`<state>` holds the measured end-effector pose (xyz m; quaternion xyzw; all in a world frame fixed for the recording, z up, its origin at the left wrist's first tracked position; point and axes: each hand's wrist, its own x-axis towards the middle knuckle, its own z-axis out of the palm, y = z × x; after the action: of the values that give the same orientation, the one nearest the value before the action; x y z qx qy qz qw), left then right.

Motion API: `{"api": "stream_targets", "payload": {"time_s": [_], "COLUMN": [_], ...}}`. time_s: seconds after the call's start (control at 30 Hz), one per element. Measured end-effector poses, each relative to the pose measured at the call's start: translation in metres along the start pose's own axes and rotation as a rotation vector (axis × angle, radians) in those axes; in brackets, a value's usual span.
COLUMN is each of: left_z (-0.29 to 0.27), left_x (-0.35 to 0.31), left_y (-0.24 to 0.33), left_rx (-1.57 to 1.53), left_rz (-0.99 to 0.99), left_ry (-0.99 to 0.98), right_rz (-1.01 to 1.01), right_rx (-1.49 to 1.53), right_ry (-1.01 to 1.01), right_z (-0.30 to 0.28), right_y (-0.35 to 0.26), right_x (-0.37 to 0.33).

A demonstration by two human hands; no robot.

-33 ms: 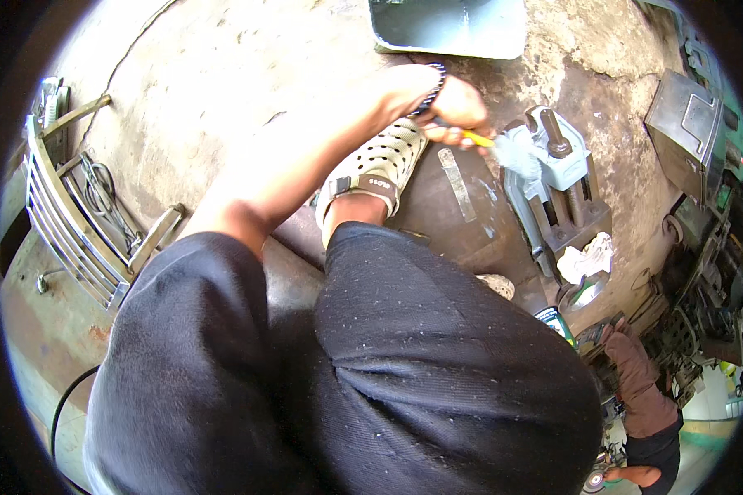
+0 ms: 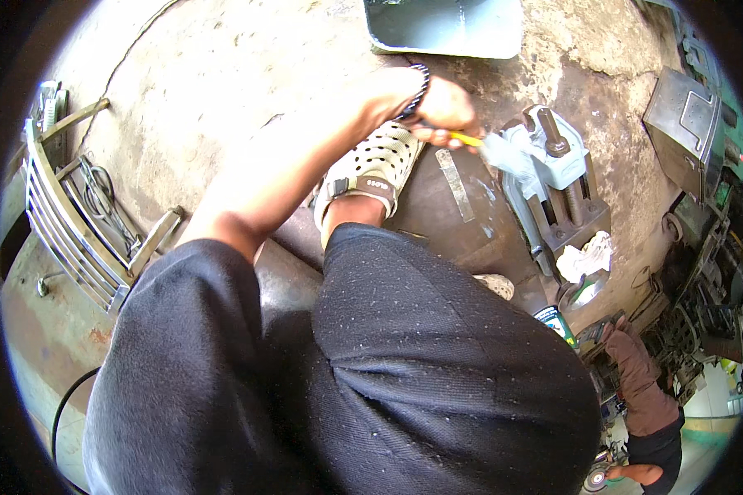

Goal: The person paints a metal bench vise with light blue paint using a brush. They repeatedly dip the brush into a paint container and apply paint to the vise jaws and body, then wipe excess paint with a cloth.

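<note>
My left hand (image 2: 447,106), with a beaded bracelet at the wrist, is closed around a paintbrush (image 2: 466,139) with a yellow handle. The brush's pale, blurred end reaches the light-blue painted side of a metal vise (image 2: 563,169), right of my hand. Whether the bristles touch it I cannot tell. The vise has a thick bare bolt head on top and brown metal bars below. Between my foot and the vise, a flat metal strip (image 2: 455,185) lies on a dark, paint-specked plate (image 2: 442,223). My right hand is out of sight.
A blue-grey open bin (image 2: 446,48) stands at the far edge. Crumpled white paper (image 2: 586,257) and a green-labelled can (image 2: 555,325) lie near the vise. A slatted metal frame (image 2: 78,214) is left, a metal box (image 2: 685,124) right. Another person (image 2: 648,388) holds a grinder lower right.
My left hand and the paintbrush have shifted a little to the left. The vise and the things around it stay in place.
</note>
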<state>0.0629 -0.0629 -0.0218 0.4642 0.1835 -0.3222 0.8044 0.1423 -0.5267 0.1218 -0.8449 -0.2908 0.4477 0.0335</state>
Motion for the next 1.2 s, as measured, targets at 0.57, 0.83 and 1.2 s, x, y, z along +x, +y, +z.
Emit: {"api": "stream_targets", "payload": {"time_s": [0.57, 0.83, 1.2], "left_z": [0.039, 0.023, 0.046], "left_x": [0.073, 0.054, 0.021], "left_y": [-0.018, 0.001, -0.006], "left_rx": [0.378, 0.131, -0.326], "left_rz": [0.345, 0.054, 0.028], "left_ry": [0.717, 0.301, -0.059], "right_rz": [0.062, 0.138, 0.078], "right_rx": [-0.033, 0.046, 0.049], "right_ry": [0.022, -0.031, 0.027], "right_z": [-0.004, -0.005, -0.016], "right_y": [-0.061, -0.067, -0.081], "right_x": [0.021, 0.023, 0.021]}}
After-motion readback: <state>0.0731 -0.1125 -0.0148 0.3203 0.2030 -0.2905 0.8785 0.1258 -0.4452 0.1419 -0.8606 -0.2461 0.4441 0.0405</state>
